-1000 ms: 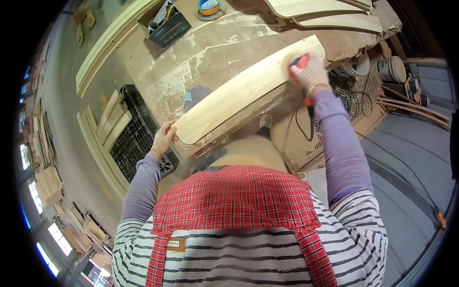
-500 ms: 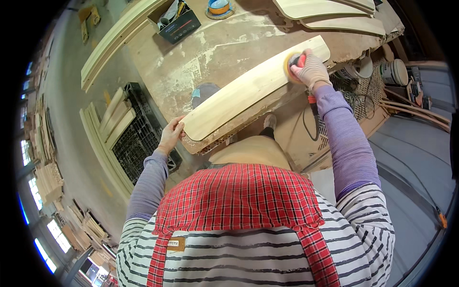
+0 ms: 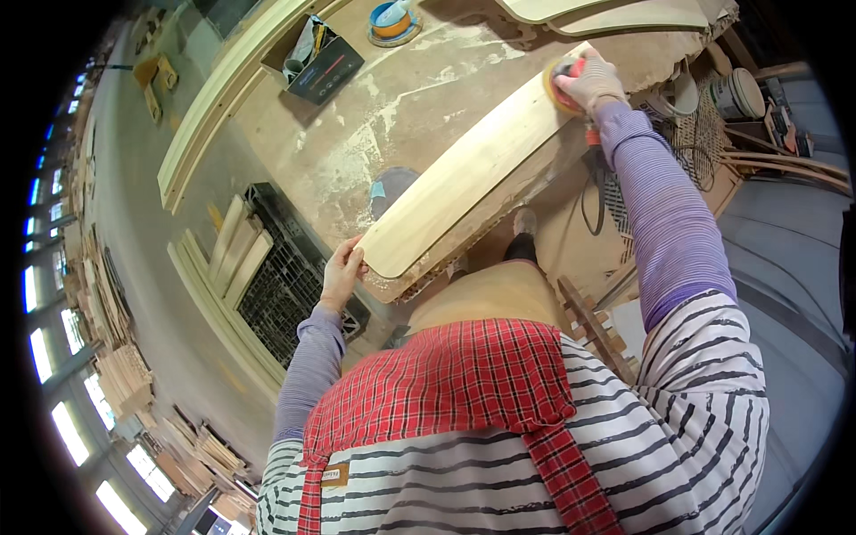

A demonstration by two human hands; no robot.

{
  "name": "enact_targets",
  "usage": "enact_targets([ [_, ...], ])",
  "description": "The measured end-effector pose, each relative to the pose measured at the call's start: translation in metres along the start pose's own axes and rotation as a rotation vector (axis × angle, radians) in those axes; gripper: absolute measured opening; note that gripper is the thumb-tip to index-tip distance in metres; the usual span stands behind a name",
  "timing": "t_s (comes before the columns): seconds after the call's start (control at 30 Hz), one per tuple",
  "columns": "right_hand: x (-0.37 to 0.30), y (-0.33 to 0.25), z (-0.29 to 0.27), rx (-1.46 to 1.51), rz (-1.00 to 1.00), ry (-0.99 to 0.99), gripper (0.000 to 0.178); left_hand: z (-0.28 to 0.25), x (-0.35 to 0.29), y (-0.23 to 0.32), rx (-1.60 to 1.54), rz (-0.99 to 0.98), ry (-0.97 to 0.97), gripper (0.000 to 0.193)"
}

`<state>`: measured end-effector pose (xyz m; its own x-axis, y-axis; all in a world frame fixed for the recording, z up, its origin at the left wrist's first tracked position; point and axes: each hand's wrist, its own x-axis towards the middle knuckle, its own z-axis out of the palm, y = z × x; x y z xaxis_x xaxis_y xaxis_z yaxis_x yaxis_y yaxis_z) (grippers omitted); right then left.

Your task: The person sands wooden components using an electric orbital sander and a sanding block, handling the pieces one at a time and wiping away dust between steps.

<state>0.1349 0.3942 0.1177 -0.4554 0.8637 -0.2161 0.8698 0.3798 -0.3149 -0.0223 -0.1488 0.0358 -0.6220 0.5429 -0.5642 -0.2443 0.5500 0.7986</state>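
Note:
A long pale wooden board (image 3: 473, 169) with rounded corners lies slantwise along the front edge of the worktable. Its near left corner is pinched between the thumb and fingers of my left hand (image 3: 341, 272). At the board's far right end, my right hand (image 3: 596, 85) is wrapped round the red body of a handheld power sander (image 3: 563, 87). The sander's yellowish round pad rests on the board's upper face, and its cord hangs from the handle beside the table edge. A grey round pad (image 3: 392, 189) with a light-blue patch lies partly behind the board.
On the worktable (image 3: 357, 134) stand a dark open box (image 3: 325, 71) of small items and an orange-and-blue roll (image 3: 390, 22). More shaped boards (image 3: 615, 16) lie at the far right. Buckets (image 3: 736, 94) stand right of the table, a black plastic pallet (image 3: 281, 294) left of it.
My right hand has slid the sander a little farther toward the board's far right end. My left hand keeps its hold on the near corner. The whole view has shifted and turned slightly.

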Motion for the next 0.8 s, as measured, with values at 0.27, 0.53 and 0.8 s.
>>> enact_targets([
  [0.27, -0.184, -0.147, 0.042, -0.101, -0.485, -0.369, 0.028, -0.003, 0.003, 0.001, -0.005, 0.020, -0.046, 0.036],
  [0.53, -0.242, -0.116, 0.051, 0.007, -0.637, -0.562, 0.028, -0.004, 0.005, -0.001, 0.029, 0.061, -0.048, 0.036],
  [0.8, -0.045, 0.022, -0.007, 0.040, -0.124, -0.040, 0.063, -0.001, -0.006, 0.018, 0.017, -0.060, -0.040, 0.037],
])
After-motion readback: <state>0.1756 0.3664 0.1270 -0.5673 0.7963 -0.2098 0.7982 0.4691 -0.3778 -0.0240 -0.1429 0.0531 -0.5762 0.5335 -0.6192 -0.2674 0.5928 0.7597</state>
